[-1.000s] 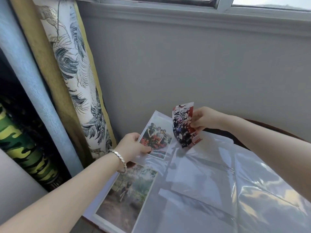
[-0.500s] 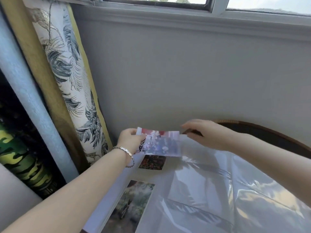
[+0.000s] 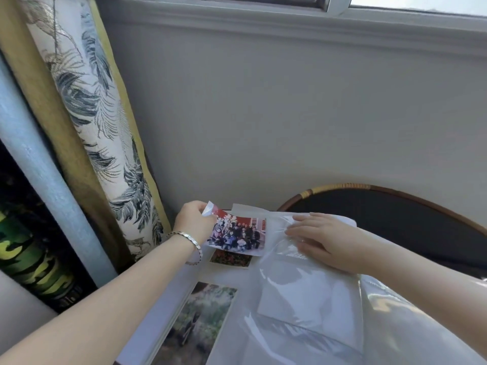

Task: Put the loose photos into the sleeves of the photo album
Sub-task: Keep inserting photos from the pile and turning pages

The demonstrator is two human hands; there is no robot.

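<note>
Now the group photo [image 3: 238,234] has passed from my right hand [image 3: 324,239] to my left hand [image 3: 195,222], which pinches its left end. It lies level over the photo album [image 3: 224,275]. My right hand rests open, flat on the clear sleeve [image 3: 284,250], so sliding in comes next, I judge.

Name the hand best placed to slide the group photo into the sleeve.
Left: the left hand pinches the group photo; the right hand lies flat on the clear sleeve, steadying it.

Round dark table [image 3: 395,217] with woven rim; open photo album [image 3: 303,299] lies on it, covering its near-left part.
</note>
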